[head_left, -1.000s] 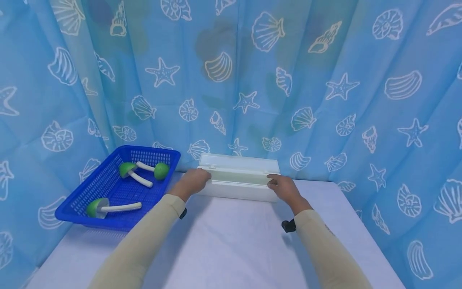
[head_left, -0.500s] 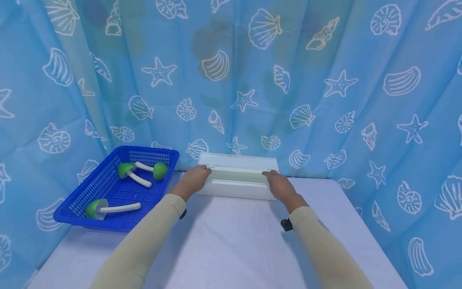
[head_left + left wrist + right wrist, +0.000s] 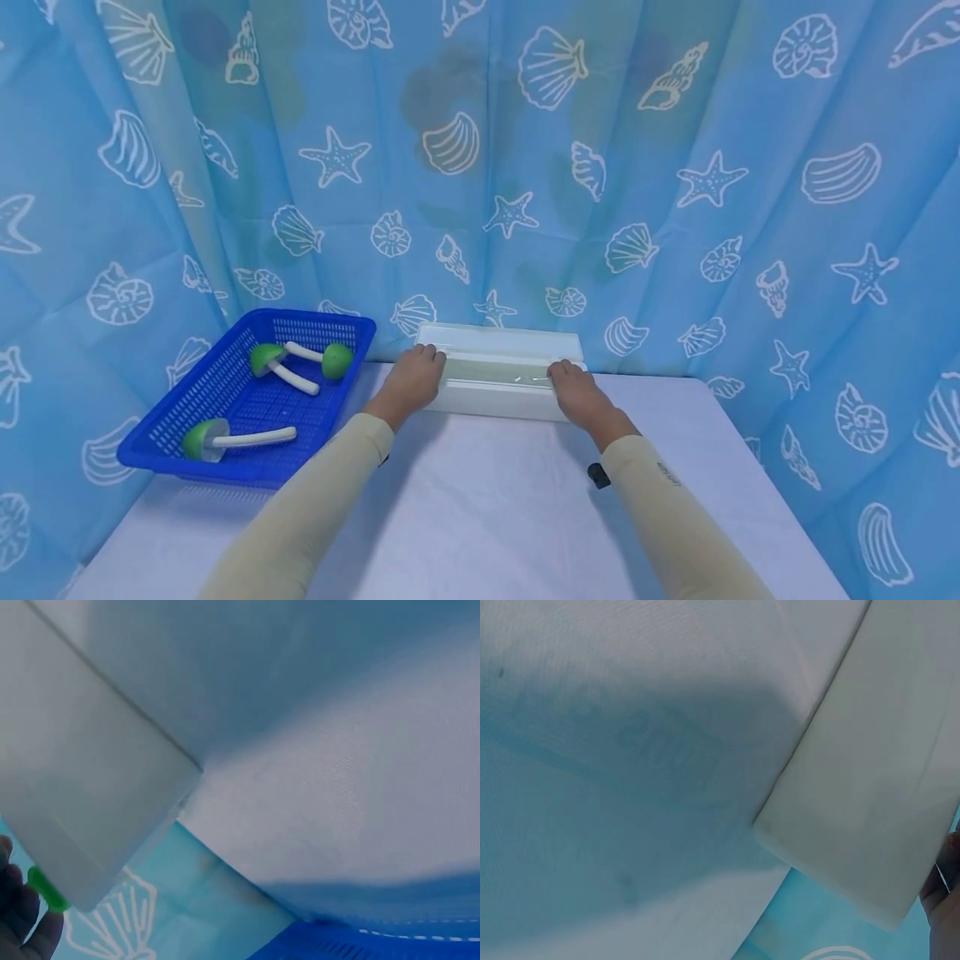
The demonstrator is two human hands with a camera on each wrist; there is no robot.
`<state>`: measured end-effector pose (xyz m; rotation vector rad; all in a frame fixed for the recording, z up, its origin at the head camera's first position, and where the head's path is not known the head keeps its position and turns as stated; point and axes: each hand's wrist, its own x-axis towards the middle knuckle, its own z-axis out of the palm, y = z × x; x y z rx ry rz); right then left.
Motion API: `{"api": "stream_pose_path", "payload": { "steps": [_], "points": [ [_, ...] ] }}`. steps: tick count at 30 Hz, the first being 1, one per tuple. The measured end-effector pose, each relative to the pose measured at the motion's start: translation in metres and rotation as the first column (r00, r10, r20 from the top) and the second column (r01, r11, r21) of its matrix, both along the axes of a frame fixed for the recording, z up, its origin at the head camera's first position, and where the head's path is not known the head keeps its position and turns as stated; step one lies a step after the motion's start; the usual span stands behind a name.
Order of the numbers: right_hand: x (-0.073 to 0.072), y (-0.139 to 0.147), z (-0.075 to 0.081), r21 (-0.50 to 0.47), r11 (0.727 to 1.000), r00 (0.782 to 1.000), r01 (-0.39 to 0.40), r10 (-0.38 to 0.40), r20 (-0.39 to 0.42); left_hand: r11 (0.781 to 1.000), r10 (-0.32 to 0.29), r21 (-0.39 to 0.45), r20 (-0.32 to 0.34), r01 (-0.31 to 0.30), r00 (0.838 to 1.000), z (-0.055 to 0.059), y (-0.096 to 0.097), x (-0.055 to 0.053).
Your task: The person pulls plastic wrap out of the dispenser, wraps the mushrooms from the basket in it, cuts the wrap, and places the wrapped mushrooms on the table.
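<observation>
A long white cling film dispenser point(image 3: 495, 402) stands at the back of the table with its lid point(image 3: 498, 340) raised. Glints show on the clear cling film point(image 3: 531, 380) stretched across its opening. My left hand point(image 3: 412, 379), fingers curled, pinches the film at the dispenser's left end. At the right end my right hand point(image 3: 581, 396) pinches it too; a thin shiny edge shows between those fingers in the right wrist view. A green piece point(image 3: 46, 889) sits at the dispenser's edge beside my left fingers. Both wrist views show mostly the dispenser's plain white front.
On the left stands a blue plastic basket point(image 3: 161, 462) holding three green-capped toy mushrooms point(image 3: 258, 437) with white stems. A white cloth covers the table point(image 3: 495, 517). Close behind the dispenser hangs a blue curtain point(image 3: 480, 208) with a seashell print.
Both hands have shifted slightly, the right one inward, and their fingers are now more curled over the opening. Glints on the film have appeared beside the right hand. The dispenser and basket stay put.
</observation>
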<state>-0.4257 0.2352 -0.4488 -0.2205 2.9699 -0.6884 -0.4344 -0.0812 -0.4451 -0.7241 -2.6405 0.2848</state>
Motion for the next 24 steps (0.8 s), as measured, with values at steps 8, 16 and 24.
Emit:
{"api": "stream_pose_path", "payload": {
  "steps": [8,16,24],
  "points": [
    [0.003,0.000,-0.003,0.157,0.982,0.984,-0.105,0.126,-0.128,1.000,0.012,0.006,-0.011,-0.012,1.000,-0.008,0.005,-0.002],
    [0.005,0.002,-0.003,0.291,0.949,0.946,-0.118,0.196,-0.256,0.999,0.024,0.035,0.034,-0.025,0.999,-0.003,0.004,0.005],
    [0.011,-0.004,-0.007,0.356,0.933,0.922,-0.047,0.178,-0.344,0.999,-0.021,-0.046,-0.120,0.016,0.993,-0.013,0.004,0.005]
  ]
}}
